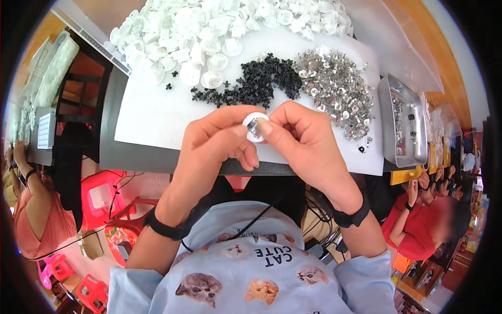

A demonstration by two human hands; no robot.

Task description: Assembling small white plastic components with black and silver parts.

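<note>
Between my two hands, above the near part of a white sheet [151, 118], is a small round white plastic part [254, 137] with a shiny metal piece [253, 125] on its face. My left hand [217, 136] grips its left side with thumb and forefinger, the other fingers curled below. The thumb of my right hand [300, 136] presses on the metal piece, partly covering it. Just beyond my hands lies a heap of small black cross-shaped pieces [266, 78]. To its right spreads a pile of small silvery metal pieces [334, 86].
A large heap of white plastic parts [209, 31] fills the table's far side. At the right stands a metal tray [388, 120] holding small pieces. A dark table edge [136, 156] runs nearest me. Another person [413, 225] sits at right, one [39, 209] at left, beside red stools [102, 196].
</note>
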